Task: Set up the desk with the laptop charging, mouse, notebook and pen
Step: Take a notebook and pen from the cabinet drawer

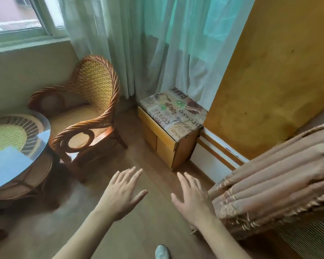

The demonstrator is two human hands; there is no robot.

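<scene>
My left hand and my right hand are both stretched out in front of me over the wooden floor, palms down, fingers spread, holding nothing. No laptop, charger, mouse, notebook or pen shows in the head view. A small wooden cabinet with a coffee-print cloth on top stands against the wall ahead of my hands.
A wicker armchair stands at the left, beside a round glass-topped wicker table. Sheer green curtains hang over the window. A fringed beige cover drapes over furniture at the right. My foot shows at the bottom edge.
</scene>
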